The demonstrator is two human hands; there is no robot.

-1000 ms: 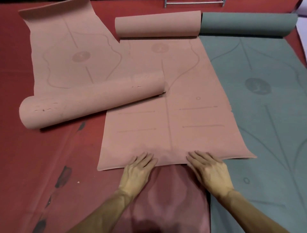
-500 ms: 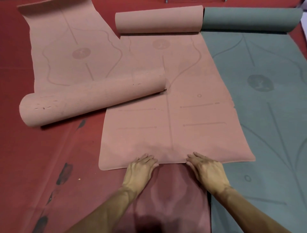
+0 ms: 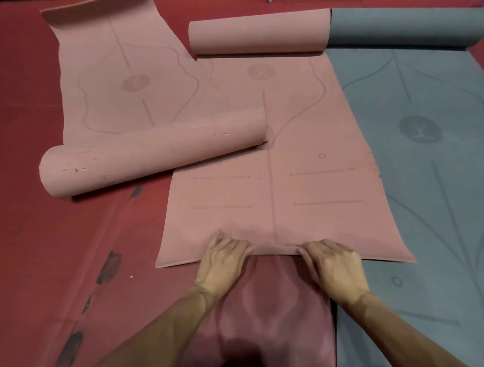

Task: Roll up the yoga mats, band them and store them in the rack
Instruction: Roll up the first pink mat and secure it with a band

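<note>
A pink yoga mat point(image 3: 275, 188) lies flat in front of me, its far end curled into a roll point(image 3: 259, 32). My left hand point(image 3: 222, 259) and my right hand point(image 3: 332, 264) both grip its near edge, fingers curled over the edge, which is folded up between them. A second pink mat point(image 3: 123, 83) lies to the left with its near end rolled point(image 3: 146, 154), partly over the first mat. A grey-green mat point(image 3: 432, 157) lies flat on the right, its far end also rolled.
A dark maroon mat point(image 3: 267, 309) lies under my forearms. Red carpet point(image 3: 52, 248) with dark stains covers the floor at the left. A bit of metal frame point(image 3: 269, 1) shows at the top edge.
My fingers have gone from flat on the mat's near edge to curled round it, and the edge between my hands has lifted and started folding over.
</note>
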